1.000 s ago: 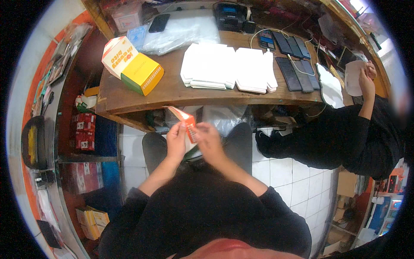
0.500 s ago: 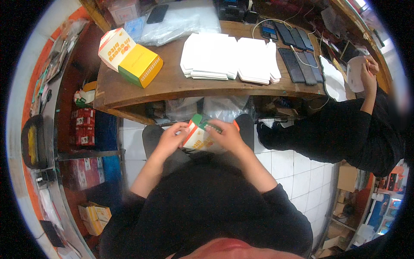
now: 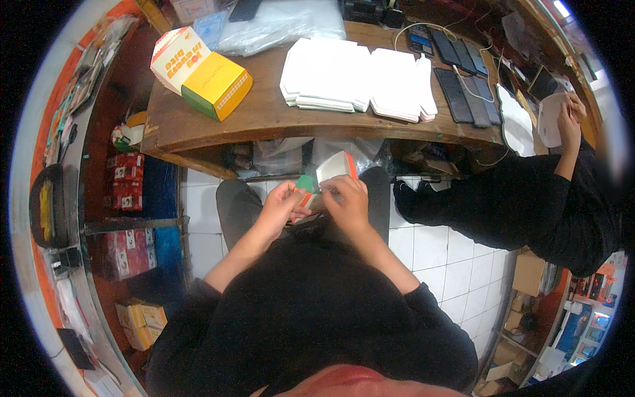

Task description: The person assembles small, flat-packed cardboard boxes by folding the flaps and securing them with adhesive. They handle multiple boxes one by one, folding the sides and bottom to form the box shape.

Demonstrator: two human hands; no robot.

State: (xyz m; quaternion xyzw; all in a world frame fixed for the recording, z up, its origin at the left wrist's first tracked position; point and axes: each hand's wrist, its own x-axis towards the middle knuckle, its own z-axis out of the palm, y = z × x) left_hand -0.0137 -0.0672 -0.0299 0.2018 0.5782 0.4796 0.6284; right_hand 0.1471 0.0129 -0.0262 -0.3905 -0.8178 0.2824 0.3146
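Over my lap I hold a partly folded carton (image 3: 335, 168) with a white inner face, an orange edge and a green flap. My left hand (image 3: 283, 210) has its fingers closed on the carton's left side, beside the green flap. Bent inward, the fingers of my right hand (image 3: 348, 200) pinch the carton at its right part, below the raised white panel. Both hands and my lap hide much of its lower body. On the table ahead lies a folded yellow, white and green box (image 3: 217, 85) of similar colouring.
The wooden table (image 3: 264, 124) carries stacks of white card blanks (image 3: 324, 71), several phones (image 3: 455, 92) with cables, and a plastic-wrapped bundle (image 3: 281, 26). At right, another person's hand (image 3: 570, 119) holds a white card piece (image 3: 550, 120). Shelves with red boxes (image 3: 126, 182) stand at left.
The carton has turned and opened, so its white inside now shows instead of the printed face. Both hands have shifted over it. The table sits slightly higher in view.
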